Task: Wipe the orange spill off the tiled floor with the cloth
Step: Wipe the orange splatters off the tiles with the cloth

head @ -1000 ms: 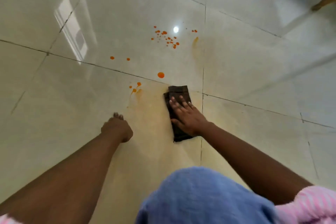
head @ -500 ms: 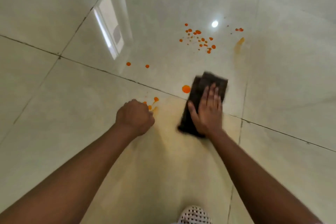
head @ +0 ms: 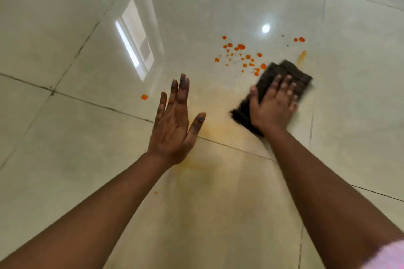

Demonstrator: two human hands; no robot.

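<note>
Cloth (head: 284, 76) is sliding further up the tile now, its far edge reaching the cluster of orange droplets (head: 240, 54) it was sitting well short of a moment ago. Right hand (head: 273, 105) is pressing flat on it, fingers spread, not really gripping. Left hand (head: 175, 120) was fisted before and is opening out, palm down, probably hovering. Glossy cream floor (head: 65, 159) is showing a yellowish smear (head: 214, 131) behind the dark, nubby, folded cloth.
</note>
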